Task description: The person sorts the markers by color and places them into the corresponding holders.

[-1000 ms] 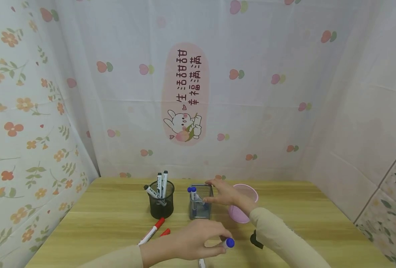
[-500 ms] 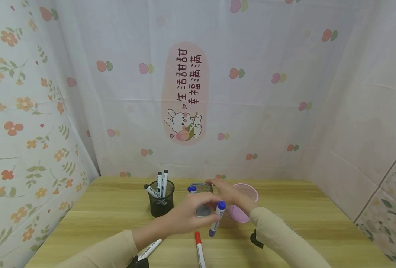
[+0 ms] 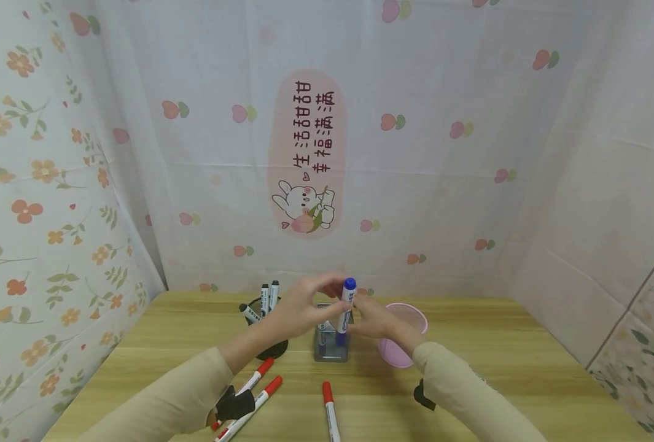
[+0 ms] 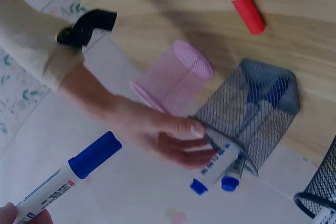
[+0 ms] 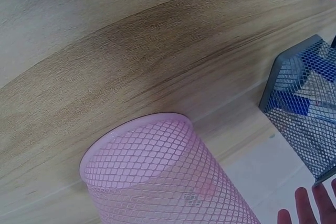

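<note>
My left hand [image 3: 303, 305] pinches a blue-capped marker [image 3: 346, 307] between thumb and fingers. It is held nearly upright, lower end overlapping the square grey mesh pen holder [image 3: 331, 355] in the head view. Seen from the left wrist, the marker's blue cap [image 4: 95, 155] is clear of the hand. My right hand [image 3: 378, 319] grips the holder's rim on its right side, thumb on one side and fingers on the other; in the right wrist view only fingertips [image 5: 304, 208] show beside the rim. Two blue-capped markers [image 4: 216, 165] stand inside that holder.
A pink mesh pen holder [image 3: 396, 354] stands right of the grey one. On the left, a round black mesh holder [image 3: 273, 350] carries several black-capped markers [image 3: 264, 299], partly behind my left arm. Red-capped markers [image 3: 331, 412] lie on the wooden table [image 3: 470, 356] near the front.
My left hand has carried the blue marker forward and up, from near the table's front to over the grey holder, turning it upright. The right hand has stayed at the holder.
</note>
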Action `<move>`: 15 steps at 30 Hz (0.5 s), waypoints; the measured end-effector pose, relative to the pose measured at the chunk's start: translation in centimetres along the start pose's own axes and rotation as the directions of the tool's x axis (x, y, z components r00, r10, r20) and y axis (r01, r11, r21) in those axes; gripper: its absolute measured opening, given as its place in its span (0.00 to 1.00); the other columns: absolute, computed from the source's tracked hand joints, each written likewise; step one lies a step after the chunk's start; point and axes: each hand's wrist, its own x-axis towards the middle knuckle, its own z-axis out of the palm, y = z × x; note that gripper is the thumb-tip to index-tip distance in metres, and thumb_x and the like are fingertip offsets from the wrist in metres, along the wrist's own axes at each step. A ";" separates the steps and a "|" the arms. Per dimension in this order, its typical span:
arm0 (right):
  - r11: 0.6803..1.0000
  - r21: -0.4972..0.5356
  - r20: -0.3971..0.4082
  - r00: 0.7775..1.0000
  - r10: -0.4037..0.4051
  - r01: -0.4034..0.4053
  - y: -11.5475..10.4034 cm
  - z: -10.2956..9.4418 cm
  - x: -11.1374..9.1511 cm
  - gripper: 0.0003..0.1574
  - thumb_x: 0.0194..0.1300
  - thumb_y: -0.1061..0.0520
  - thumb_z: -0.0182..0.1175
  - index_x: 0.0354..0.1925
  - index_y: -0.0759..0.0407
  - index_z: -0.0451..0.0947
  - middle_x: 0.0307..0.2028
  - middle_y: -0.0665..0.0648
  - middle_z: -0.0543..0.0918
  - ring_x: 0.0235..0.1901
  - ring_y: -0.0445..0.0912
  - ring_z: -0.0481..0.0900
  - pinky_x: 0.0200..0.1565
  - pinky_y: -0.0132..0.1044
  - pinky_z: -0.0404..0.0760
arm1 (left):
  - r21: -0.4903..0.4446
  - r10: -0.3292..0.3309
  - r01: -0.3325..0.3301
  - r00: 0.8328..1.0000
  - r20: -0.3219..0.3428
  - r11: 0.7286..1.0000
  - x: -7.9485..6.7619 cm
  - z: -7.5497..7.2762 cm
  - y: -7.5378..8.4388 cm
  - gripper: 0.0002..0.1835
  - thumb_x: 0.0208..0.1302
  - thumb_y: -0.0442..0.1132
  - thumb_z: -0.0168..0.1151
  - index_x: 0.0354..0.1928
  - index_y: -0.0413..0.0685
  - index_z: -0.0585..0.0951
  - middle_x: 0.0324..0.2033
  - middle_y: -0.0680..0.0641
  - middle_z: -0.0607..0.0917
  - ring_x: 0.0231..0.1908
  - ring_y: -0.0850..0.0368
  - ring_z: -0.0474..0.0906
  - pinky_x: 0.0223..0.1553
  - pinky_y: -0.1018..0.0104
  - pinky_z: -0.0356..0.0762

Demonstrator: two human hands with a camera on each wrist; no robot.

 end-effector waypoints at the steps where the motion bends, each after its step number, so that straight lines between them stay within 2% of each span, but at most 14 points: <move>1: 0.999 -0.018 0.005 0.999 0.034 -0.033 0.0 0.0 0.0 0.34 0.50 0.53 0.64 0.54 0.62 0.66 0.51 0.61 0.73 0.51 0.54 0.69 0.51 0.47 0.67 | 0.021 -0.011 0.011 1.000 -0.014 1.000 0.2 -0.2 -0.2 0.17 0.58 0.37 0.58 0.49 0.41 0.74 0.38 0.51 0.79 0.38 0.61 0.74 0.42 0.65 0.72; 6: 0.989 -0.075 0.018 0.991 0.133 -0.131 0.1 0.3 0.0 0.36 0.51 0.47 0.64 0.54 0.63 0.67 0.49 0.60 0.74 0.50 0.54 0.70 0.50 0.46 0.67 | 0.071 -0.040 0.044 0.998 -0.056 0.997 0.8 -0.8 -1.3 0.16 0.58 0.35 0.58 0.48 0.39 0.74 0.35 0.49 0.79 0.37 0.59 0.75 0.41 0.64 0.73; 15: 0.987 -0.066 0.021 0.988 0.151 -0.149 -0.1 0.3 -0.1 0.41 0.52 0.45 0.63 0.56 0.68 0.64 0.51 0.63 0.71 0.52 0.56 0.68 0.51 0.48 0.65 | 0.052 -0.125 0.131 0.987 -0.101 0.990 1.8 -1.3 -3.1 0.15 0.58 0.36 0.58 0.48 0.39 0.74 0.35 0.50 0.79 0.37 0.59 0.75 0.42 0.64 0.72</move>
